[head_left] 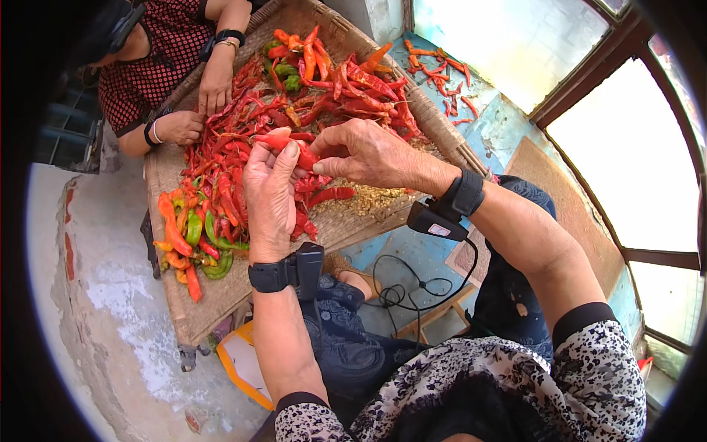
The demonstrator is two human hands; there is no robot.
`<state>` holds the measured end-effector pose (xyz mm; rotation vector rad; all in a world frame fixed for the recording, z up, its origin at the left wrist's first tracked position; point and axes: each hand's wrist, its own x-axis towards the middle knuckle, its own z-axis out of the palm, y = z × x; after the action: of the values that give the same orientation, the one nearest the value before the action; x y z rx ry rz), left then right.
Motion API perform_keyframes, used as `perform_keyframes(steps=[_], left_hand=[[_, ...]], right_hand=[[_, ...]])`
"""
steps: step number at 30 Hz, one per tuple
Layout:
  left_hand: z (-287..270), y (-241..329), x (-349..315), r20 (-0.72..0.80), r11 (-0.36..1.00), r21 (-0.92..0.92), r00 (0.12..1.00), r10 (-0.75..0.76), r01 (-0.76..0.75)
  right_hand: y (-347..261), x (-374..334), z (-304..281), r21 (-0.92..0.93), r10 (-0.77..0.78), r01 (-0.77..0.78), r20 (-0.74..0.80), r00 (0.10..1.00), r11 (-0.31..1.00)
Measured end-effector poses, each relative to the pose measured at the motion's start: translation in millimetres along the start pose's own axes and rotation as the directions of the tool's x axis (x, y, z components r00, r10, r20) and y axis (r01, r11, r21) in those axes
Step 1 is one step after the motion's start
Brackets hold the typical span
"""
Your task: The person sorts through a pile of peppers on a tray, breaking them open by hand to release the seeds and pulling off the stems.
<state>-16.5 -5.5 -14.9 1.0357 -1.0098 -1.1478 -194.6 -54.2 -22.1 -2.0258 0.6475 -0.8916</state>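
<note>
Red pepper — woven tray, blue floor, windows

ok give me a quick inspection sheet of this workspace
Surface: woven tray, bare along its near edge
Peppers: mostly red pile, with green and orange peppers near the left corner
Clutter: pale seeds on the tray; more red peppers beyond it, near the window
Hands: left hand and right hand both grip one red pepper
Cables: black cable from the right wrist device, looping below the tray
Surroundings: window right; co-worker at far left, hands at the pile
</note>
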Motion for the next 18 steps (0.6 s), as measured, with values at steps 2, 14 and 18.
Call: perform_keyframes(steps=[2, 14, 18], left_hand=[[0.9, 0.5, -1.5, -0.006, 1.000, -0.004, 1.000, -0.004, 0.004], [3.5, -10.2, -4.1, 0.001, 0.995, 0.015, 0.995, -0.095, 0.095], [0.4, -11.1, -2.5, -0.058, 0.995, -0.039, 0.994, -0.090, 0.088]], right_hand=[[-2.1, -1.3, 0.8, -0.036, 0.022, -0.021, 0.011, 1.000, 0.999], [-0.2, -11.0, -2.5, -0.206, 0.010, -0.013, -0.016, 1.000, 0.979], [-2.6, -12.9, -10.5, -0.261, 0.065, -0.046, 0.065, 0.996, 0.964]])
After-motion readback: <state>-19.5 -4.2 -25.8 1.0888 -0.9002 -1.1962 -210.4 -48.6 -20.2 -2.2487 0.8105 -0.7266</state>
